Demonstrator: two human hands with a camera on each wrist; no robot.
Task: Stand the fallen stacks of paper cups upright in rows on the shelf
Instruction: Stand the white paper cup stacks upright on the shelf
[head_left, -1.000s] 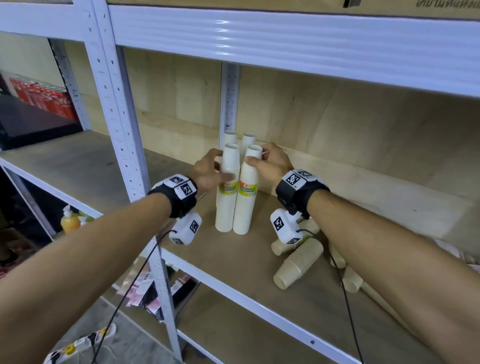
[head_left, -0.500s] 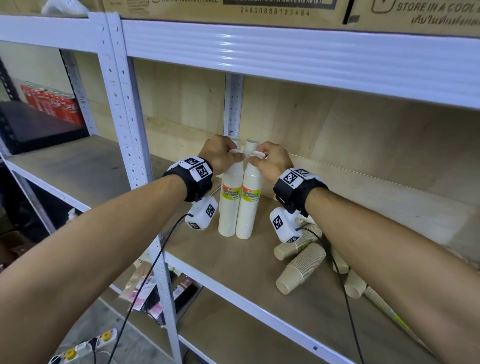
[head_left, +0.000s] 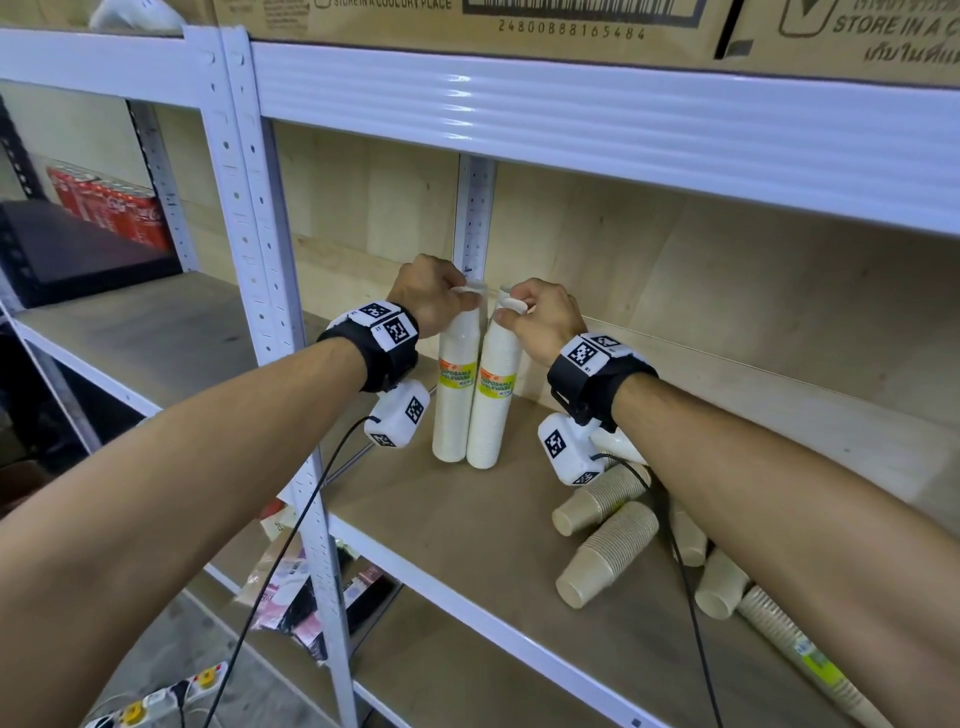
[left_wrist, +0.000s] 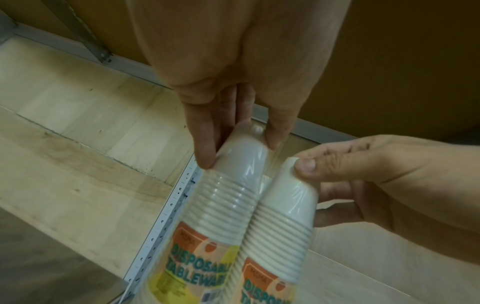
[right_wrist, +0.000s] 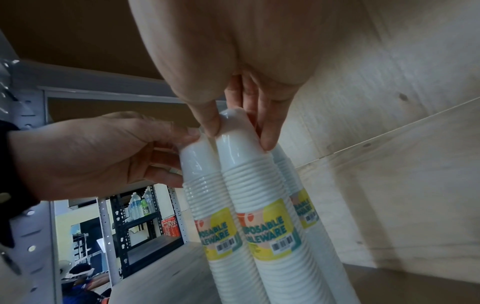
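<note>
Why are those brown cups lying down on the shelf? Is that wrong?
Yes, they look out of place. The brown paper cup stacks lie tipped over in a jumble on the shelf, while the white cup stacks stand upright, the left hand and right hand gripping their tops.

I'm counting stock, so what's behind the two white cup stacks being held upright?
In the right wrist view, a third white stack stands behind the two held stacks. The head view shows another top by the shelf upright. The hands hide anything further.
</note>
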